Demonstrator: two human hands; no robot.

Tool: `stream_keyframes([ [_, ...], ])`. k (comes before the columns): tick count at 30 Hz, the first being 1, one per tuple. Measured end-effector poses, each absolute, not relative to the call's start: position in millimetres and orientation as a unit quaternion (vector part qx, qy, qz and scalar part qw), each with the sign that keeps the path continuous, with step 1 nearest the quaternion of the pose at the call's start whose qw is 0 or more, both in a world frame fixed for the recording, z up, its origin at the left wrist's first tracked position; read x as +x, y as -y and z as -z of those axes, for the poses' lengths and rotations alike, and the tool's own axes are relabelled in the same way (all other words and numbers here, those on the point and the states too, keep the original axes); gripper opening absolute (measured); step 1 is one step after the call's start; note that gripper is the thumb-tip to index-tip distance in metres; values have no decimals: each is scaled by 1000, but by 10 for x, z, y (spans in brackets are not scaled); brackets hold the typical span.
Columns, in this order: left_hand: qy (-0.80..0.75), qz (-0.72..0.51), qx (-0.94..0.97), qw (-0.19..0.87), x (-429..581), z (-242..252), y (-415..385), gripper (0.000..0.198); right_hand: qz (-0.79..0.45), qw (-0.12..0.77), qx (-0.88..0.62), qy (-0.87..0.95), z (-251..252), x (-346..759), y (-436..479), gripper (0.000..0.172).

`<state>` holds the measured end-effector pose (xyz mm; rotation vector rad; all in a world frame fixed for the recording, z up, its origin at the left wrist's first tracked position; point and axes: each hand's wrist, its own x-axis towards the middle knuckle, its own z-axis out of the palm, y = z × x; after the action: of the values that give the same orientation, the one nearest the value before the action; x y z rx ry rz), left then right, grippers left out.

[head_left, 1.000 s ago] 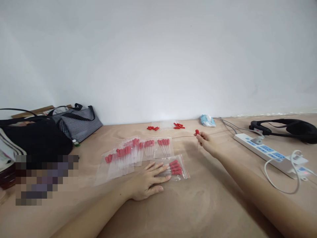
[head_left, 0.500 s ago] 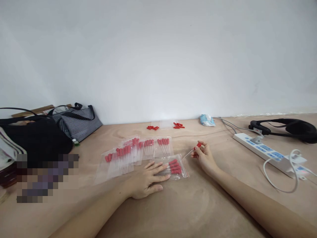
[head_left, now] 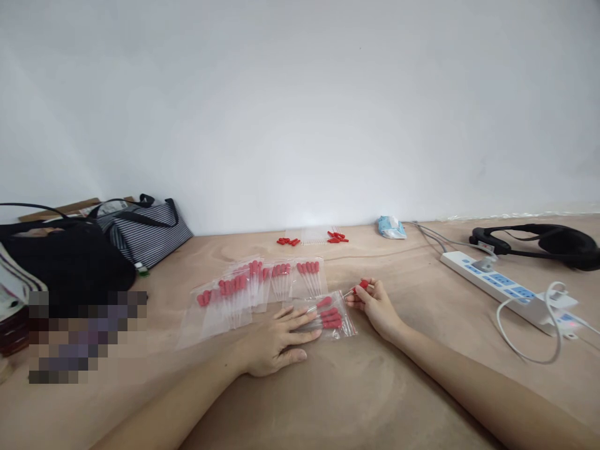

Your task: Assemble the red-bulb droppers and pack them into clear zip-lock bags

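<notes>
My left hand (head_left: 284, 337) lies flat with fingers spread on a clear zip bag (head_left: 347, 326), pressing it to the table. Inside that bag are several droppers (head_left: 332, 317) with red rubber bulbs and thin clear tubes; my fingers cover part of the tubes. At the bag's right-hand end, my right hand (head_left: 375, 306) pinches another dropper (head_left: 360, 287) by its red bulb. This dropper's tube points left, its tip at or inside the bag's mouth; exactly how far in I cannot tell.
Several filled zip bags (head_left: 229, 300) overlap left of and behind my hands. Loose red bulbs (head_left: 337, 237) and clear tubes (head_left: 315, 235) lie near the wall. Right: a power strip (head_left: 492, 278) with cables, a black headset (head_left: 534, 244), a blue mask (head_left: 392, 227). Left: a striped bag (head_left: 152, 234), a black bag (head_left: 94, 262).
My right hand has moved left and slightly nearer, bringing the dropper's bulb close to the bag's opening. My left hand stays flat in the same place.
</notes>
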<state>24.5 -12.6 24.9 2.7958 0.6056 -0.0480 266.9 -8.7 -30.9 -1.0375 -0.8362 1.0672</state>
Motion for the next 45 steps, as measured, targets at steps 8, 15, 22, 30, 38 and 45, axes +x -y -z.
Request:
stream_keyframes([
  [8, -199, -12, 968, 152, 235, -212, 114, 42, -422, 515, -527, 528, 430, 2638, 78, 32],
  [15, -190, -22, 971, 144, 225, -208, 113, 42, -453, 471, -443, 614, 332, 2631, 21, 27],
  [22, -202, -5, 970, 133, 243, -228, 119, 41, -496, 458, -463, 574, 325, 2650, -78, 29],
  [30, -179, 7, 974, 140, 237, -224, 128, 37, -506, 391, -419, 644, 161, 2949, -67, 27],
  [38, -122, -16, 985, 124, 406, -192, 196, 36, -573, 232, -416, 667, 61, 3094, 128, 22],
  [45, -138, -81, 980, 120, 442, -109, 160, 35, -595, 240, -523, 561, 23, 4063, 40, 22],
])
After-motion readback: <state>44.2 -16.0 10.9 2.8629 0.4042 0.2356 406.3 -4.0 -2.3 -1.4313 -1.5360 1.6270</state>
